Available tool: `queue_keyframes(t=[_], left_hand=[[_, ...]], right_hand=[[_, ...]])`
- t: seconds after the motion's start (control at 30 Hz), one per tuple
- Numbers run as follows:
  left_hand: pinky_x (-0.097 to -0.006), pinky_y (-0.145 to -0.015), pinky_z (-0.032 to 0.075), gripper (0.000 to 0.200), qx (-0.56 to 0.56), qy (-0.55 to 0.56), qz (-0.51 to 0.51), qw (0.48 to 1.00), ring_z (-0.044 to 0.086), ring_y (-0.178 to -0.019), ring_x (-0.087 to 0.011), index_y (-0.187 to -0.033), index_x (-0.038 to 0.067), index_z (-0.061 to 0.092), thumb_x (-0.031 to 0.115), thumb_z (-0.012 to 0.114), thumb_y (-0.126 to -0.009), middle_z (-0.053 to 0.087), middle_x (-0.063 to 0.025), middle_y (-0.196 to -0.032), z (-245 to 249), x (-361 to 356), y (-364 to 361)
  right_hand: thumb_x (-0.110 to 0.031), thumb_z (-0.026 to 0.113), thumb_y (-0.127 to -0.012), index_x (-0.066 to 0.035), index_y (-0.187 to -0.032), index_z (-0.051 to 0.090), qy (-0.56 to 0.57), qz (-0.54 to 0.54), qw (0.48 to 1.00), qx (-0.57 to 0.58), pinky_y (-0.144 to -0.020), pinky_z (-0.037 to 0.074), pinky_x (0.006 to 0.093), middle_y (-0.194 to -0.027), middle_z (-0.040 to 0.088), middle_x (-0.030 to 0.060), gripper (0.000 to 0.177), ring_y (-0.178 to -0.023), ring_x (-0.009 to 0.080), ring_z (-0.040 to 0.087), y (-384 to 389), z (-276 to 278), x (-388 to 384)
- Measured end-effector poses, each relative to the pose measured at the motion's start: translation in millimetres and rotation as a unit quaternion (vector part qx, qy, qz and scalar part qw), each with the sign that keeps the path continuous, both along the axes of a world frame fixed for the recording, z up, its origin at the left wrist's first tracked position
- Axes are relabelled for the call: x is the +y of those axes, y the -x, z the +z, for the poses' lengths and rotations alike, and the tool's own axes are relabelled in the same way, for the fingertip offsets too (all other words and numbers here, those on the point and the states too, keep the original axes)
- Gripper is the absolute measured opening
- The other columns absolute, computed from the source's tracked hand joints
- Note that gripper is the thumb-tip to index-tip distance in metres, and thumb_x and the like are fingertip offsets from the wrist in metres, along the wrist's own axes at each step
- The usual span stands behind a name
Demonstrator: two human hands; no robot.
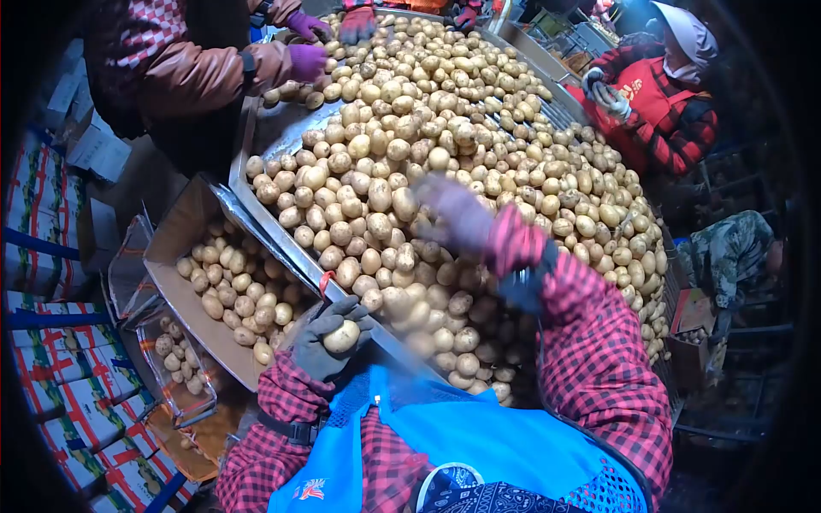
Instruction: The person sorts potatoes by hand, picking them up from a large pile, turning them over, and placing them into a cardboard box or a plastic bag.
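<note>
In the head view, my left hand [318,352] wears a dark grey glove and is closed around one potato [342,336], beside the metal edge of the sorting table [295,272]. Over the heap of potatoes [385,201] on that table is my right hand [455,214], in a purple-grey glove. Motion smears its fingers, so whether it grips anything cannot be told. A few potatoes just below it are blurred too. A cardboard box [184,256] partly filled with potatoes stands left of the table, close to my left hand.
Another person's purple gloves [308,51] work at the table's upper left. Red gloves [357,24] show at the far end. A person in a red apron [637,98] stands at the right. Printed cartons [60,359] are stacked at left, near a wire-framed crate [184,368] holding potatoes.
</note>
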State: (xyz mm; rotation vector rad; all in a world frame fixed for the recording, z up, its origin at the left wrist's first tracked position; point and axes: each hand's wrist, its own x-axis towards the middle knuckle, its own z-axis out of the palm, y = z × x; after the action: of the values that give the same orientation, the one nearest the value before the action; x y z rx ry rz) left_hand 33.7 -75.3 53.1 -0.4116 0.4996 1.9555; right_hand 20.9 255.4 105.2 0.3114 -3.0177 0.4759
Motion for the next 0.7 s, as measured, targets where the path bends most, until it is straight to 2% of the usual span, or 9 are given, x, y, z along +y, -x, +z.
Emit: queue_keyframes(t=[0.03,0.07,0.1,0.13,0.17,0.37,0.5,0.53,0.7], left_hand=[[-0.0448,-0.090,0.053,0.048,-0.005,-0.009,-0.008,1.000,0.061,-0.105,-0.0346,-0.127,0.001,0.051,0.012,0.061,-0.081,0.057,-0.0163,-0.117,-2,1,0],[-0.0448,-0.090,0.053,0.048,-0.005,-0.010,-0.010,1.000,0.061,-0.105,-0.0346,-0.127,0.001,0.051,0.012,0.061,-0.081,0.057,-0.0163,-0.117,-5,1,-1],[-0.0449,-0.089,0.053,0.048,-0.007,-0.019,-0.008,1.000,0.061,-0.105,-0.0346,-0.126,0.001,0.051,0.012,0.061,-0.081,0.057,-0.0167,-0.117,-8,2,0],[-0.0451,-0.089,0.053,0.048,-0.008,-0.026,-0.006,1.000,0.061,-0.105,-0.0347,-0.126,0.001,0.051,0.012,0.061,-0.081,0.057,-0.0170,-0.116,-10,3,0],[-0.0451,-0.089,0.053,0.048,-0.007,-0.027,-0.009,1.000,0.061,-0.105,-0.0347,-0.126,0.001,0.051,0.012,0.061,-0.081,0.057,-0.0170,-0.116,-5,5,0],[-0.0448,-0.090,0.053,0.049,0.003,0.007,0.001,1.000,0.061,-0.103,-0.0341,-0.126,0.000,0.050,0.013,0.060,-0.081,0.058,-0.0174,-0.115,-3,3,-2],[-0.0445,-0.091,0.052,0.050,0.013,0.007,0.003,1.000,0.061,-0.104,-0.0328,-0.127,-0.001,0.050,0.014,0.061,-0.080,0.058,-0.0166,-0.114,0,1,-3],[-0.0442,-0.090,0.053,0.051,0.013,0.009,0.005,1.000,0.061,-0.104,-0.0328,-0.127,-0.001,0.049,0.014,0.061,-0.080,0.058,-0.0164,-0.114,2,0,-4],[-0.0432,-0.088,0.054,0.053,0.017,-0.011,0.008,1.000,0.062,-0.103,-0.0332,-0.129,-0.001,0.048,0.014,0.062,-0.080,0.058,-0.0165,-0.116,-1,-3,-5]], right_hand=[[-0.021,0.067,-0.072,-0.004,-0.118,0.056,-0.004,0.066,0.995,-0.080,-0.096,0.045,0.0454,-0.116,0.056,0.0209,0.050,-0.112,0.0381,0.053,-18,19,-35],[-0.022,0.067,-0.067,-0.007,-0.111,0.058,-0.037,0.186,0.982,0.022,-0.089,0.049,0.0428,-0.113,0.057,0.0183,0.048,-0.108,0.0349,0.055,-37,-15,-48],[-0.025,0.066,-0.069,-0.010,-0.106,0.058,-0.001,0.207,0.974,-0.095,-0.084,0.050,0.0434,-0.116,0.055,0.0158,0.041,-0.111,0.0314,0.055,-57,-20,-74],[-0.029,0.066,-0.069,-0.013,-0.105,0.058,-0.117,0.251,0.959,0.065,-0.085,0.048,0.0485,-0.123,0.051,0.0154,0.040,-0.115,0.0325,0.051,-75,-43,-84],[-0.031,0.066,-0.069,-0.014,-0.105,0.058,-0.107,0.241,0.962,0.066,-0.088,0.044,0.0564,-0.127,0.048,0.0159,0.040,-0.120,0.0351,0.047,-82,-46,-91],[-0.034,0.066,-0.067,-0.014,-0.104,0.058,-0.076,0.226,0.970,0.038,-0.094,0.038,0.0608,-0.128,0.048,0.0167,0.043,-0.122,0.0386,0.045,-70,-53,-75],[-0.020,0.069,-0.063,-0.014,-0.104,0.057,-0.078,0.139,0.987,-0.003,-0.093,0.041,0.0530,-0.114,0.053,0.0139,0.043,-0.116,0.0362,0.049,-34,-29,-38],[-0.021,0.070,-0.062,-0.013,-0.107,0.057,-0.159,0.133,0.971,0.121,-0.091,0.043,0.0501,-0.114,0.053,0.0138,0.047,-0.114,0.0367,0.050,-22,-31,-21],[-0.020,0.072,-0.071,-0.009,-0.111,0.058,-0.152,-0.024,0.972,0.178,-0.083,0.046,0.0456,-0.107,0.054,0.0184,0.044,-0.098,0.0371,0.055,35,-24,61]])
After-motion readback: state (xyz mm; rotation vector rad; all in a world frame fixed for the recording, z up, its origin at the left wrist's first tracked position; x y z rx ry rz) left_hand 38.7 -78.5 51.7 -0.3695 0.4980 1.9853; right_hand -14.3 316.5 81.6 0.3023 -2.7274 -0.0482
